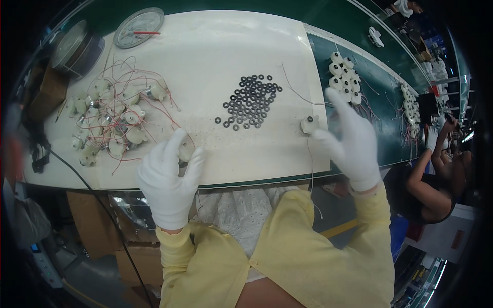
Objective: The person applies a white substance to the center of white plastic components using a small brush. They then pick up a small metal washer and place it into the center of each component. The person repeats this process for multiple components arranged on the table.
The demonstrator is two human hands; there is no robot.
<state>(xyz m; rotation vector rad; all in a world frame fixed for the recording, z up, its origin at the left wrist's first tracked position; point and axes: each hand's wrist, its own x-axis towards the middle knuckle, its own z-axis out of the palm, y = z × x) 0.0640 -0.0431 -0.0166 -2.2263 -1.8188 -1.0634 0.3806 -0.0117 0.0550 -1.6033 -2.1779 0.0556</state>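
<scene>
My left hand point(167, 179), in a white glove, closes thumb and fingers round a small cream-coloured motor point(186, 151) near the table's front edge. Part of that motor is hidden by the fingers. To the right, my gloved right hand point(354, 146) is raised with thumb and fingers apart, nothing between them. Just left of its thumb, a motor point(308, 126) with a black ring on top sits on the white surface, its wires trailing over the front edge. Between the hands, farther back, lies a spread of small black rings point(249, 105).
A tangled heap of motors with red and white wires point(115, 115) covers the left side. Motors with black tops stand grouped on the green surface point(345, 77) at right. A round clear lid point(139, 28) and a tub point(77, 49) are at far left. Another person sits at right.
</scene>
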